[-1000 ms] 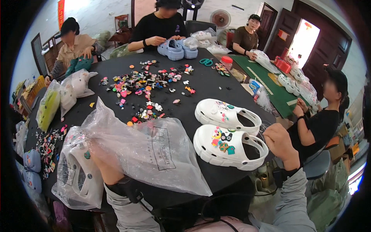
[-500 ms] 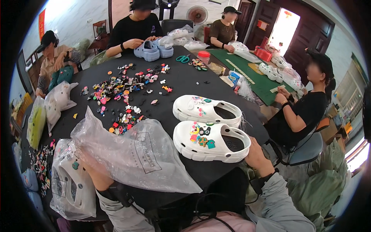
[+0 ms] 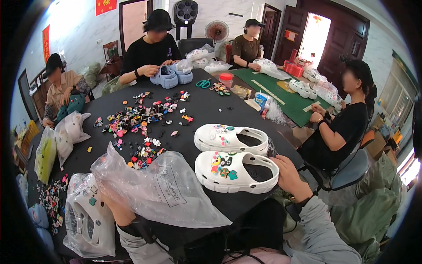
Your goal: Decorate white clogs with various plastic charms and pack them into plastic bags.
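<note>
A pair of white clogs with colourful charms lies on the black tabletop before me: the near clog and, just behind it, the far clog. At the near clog's heel, my right hand is closed around the back edge, its fingers reaching toward the far clog. My left hand is at the bunched end of a clear plastic bag, its fingers hidden by the film. Beside that wrist, a bagged white clog with a green charm stands at the table's left front.
Loose shoe charms spread over the middle, with another heap at left. Bagged shoes line the left side. Teal scissors and a red-lidded jar lie farther back. Several people work around the tables; one handles blue clogs.
My view has tilted upward slightly. My right hand's fingers have moved forward and left over the near clog's heel. The left hand stays at the bag.
</note>
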Demonstrator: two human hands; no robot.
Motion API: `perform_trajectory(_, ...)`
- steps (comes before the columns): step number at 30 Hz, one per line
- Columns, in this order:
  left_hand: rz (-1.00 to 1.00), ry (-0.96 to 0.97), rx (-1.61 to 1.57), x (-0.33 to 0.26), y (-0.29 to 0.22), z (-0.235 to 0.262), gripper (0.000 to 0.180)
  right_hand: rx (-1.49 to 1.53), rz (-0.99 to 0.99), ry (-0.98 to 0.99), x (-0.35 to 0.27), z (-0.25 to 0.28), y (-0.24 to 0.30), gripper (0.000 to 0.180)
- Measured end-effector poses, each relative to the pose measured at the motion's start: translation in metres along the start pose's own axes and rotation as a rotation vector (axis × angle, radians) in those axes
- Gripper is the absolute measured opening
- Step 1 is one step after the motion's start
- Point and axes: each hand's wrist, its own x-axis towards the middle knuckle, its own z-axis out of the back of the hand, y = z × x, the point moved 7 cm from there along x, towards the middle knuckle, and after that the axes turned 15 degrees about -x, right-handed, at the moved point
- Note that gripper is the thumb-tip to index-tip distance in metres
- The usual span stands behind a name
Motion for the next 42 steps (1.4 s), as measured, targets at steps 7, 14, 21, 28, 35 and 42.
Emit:
perform_trajectory(7,0.169,0.029,-0.293,0.007,0.004,-0.002,0.043,-0.038,0.021,-0.094,-0.002,0.063,0.011,0.059)
perform_trajectory(14,0.328,-0.057,-0.708,-0.012,-0.010,-0.006,0.043,-0.211,0.108,-0.051,-0.001,0.105,0.025,0.054)
perform_trajectory(21,0.390,-0.209,-0.957,-0.006,-0.040,-0.015,0.042,0.073,0.257,-0.390,0.025,0.153,0.095,0.049)
perform_trajectory(28,0.461,0.064,-0.713,0.001,-0.043,-0.048,0.024,0.598,0.521,-0.280,0.101,0.095,0.237,0.106)
perform_trajectory(35,0.746,0.094,-1.562,0.008,-0.104,-0.057,0.028,0.777,0.477,0.270,0.110,0.017,0.310,0.129)
perform_trajectory(42,0.734,-0.496,-1.137,0.020,-0.077,-0.030,0.018,0.406,0.509,0.272,0.084,-0.025,0.313,0.094)
